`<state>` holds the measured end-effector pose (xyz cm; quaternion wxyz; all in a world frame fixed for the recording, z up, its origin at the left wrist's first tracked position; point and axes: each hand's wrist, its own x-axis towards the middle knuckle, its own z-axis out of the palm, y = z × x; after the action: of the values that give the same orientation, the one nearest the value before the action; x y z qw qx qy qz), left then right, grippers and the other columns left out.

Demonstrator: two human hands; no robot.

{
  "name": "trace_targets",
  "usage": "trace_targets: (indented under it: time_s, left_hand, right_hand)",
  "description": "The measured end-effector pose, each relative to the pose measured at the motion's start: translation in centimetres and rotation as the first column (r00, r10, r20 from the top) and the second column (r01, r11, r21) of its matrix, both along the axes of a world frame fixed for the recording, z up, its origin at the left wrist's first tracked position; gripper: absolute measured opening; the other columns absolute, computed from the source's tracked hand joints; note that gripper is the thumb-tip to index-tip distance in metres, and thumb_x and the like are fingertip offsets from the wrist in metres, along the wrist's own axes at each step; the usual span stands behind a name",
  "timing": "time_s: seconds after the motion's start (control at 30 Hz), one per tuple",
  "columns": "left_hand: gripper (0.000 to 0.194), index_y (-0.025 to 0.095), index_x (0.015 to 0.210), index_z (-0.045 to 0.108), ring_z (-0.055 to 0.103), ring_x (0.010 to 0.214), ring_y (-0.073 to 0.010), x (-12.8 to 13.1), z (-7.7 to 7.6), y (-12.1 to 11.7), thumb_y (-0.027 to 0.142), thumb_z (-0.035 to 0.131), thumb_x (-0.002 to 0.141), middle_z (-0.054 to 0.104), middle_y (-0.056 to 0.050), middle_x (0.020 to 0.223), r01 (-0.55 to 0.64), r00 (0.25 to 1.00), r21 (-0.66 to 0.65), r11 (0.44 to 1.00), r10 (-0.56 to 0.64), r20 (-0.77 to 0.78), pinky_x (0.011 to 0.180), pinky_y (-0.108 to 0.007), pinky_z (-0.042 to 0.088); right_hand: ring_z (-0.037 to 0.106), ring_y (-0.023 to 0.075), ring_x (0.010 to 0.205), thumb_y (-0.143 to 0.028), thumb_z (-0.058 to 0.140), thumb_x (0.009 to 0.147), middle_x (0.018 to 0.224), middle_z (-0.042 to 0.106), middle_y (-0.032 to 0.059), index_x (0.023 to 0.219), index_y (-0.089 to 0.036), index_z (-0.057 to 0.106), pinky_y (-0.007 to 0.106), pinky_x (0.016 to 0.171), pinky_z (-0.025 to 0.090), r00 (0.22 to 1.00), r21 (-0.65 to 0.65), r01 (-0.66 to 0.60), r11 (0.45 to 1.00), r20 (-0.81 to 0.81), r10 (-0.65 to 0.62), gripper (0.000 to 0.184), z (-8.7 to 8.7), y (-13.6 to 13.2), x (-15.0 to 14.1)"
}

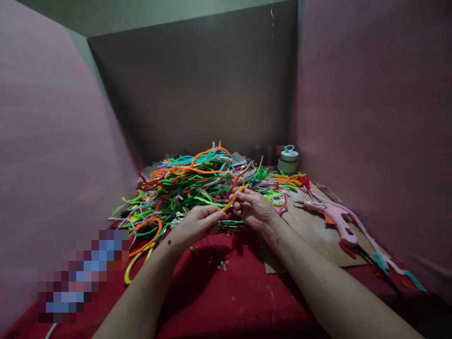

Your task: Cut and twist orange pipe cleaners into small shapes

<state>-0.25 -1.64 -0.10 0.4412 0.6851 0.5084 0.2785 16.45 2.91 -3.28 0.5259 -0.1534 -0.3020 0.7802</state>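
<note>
Over red tabletop [229, 301], pinched between left hand [198, 227] and right hand [259, 211]: orange stem [230, 203], slanting away rightward, near end seemingly at left.

We see a dim scene, with soft shadow beneath the hands on the red cloth [226, 301], fine detail smeared, and a blocky pixelated patch [84, 275] at lower left.

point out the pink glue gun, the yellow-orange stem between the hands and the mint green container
pink glue gun [339, 221], head view, on its body
yellow-orange stem [233, 199], head view, mid-length
mint green container [288, 165], head view, on its side
</note>
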Motion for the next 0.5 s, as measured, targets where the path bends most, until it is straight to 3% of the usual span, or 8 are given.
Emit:
trace_targets:
  time_s: [0.1,0.23,0.5]
  left_hand:
    - [0.036,0.014,0.084,0.061,0.025,0.04,-0.0051,-0.2,0.3,-0.1,0.047,0.05,0.076,0.037,0.006,0.046,0.008,1.0,-0.049,0.999,-0.008,0.016,0.039,-0.019,0.016]
    - [0.034,0.014,0.078,0.058,0.024,0.041,-0.0046,-0.6,0.6,-0.1,0.047,0.05,0.077,0.037,0.006,0.048,0.053,0.998,-0.09,0.995,-0.05,0.029,0.04,-0.02,0.015]
    - [0.033,0.014,0.079,0.053,0.024,0.042,-0.0046,-1.4,0.4,0.3,0.047,0.049,0.078,0.037,0.007,0.05,0.126,0.992,-0.111,0.986,-0.124,0.028,0.042,-0.02,0.017]
  right_hand:
    - [0.052,0.0074,0.047,-0.012,0.063,0.066,0.067,0.065,0.0032,0.077,-0.013,0.056,0.018,0.042,0.04,1.0,0.028,-0.002,1.0,0.001,0.002,0.013,0.0,0.0,0.1]
    - [0.053,0.0078,0.048,-0.012,0.063,0.066,0.067,0.064,0.0032,0.079,-0.013,0.055,0.018,0.043,0.041,1.0,0.076,-0.011,0.997,0.007,0.01,0.016,-0.1,0.0,0.1]
    - [0.048,0.0069,0.041,-0.014,0.064,0.064,0.06,0.06,-0.0007,0.076,-0.015,0.05,0.02,0.039,0.043,0.997,0.146,0.067,0.987,0.03,-0.072,0.018,-0.1,0.1,-0.5]
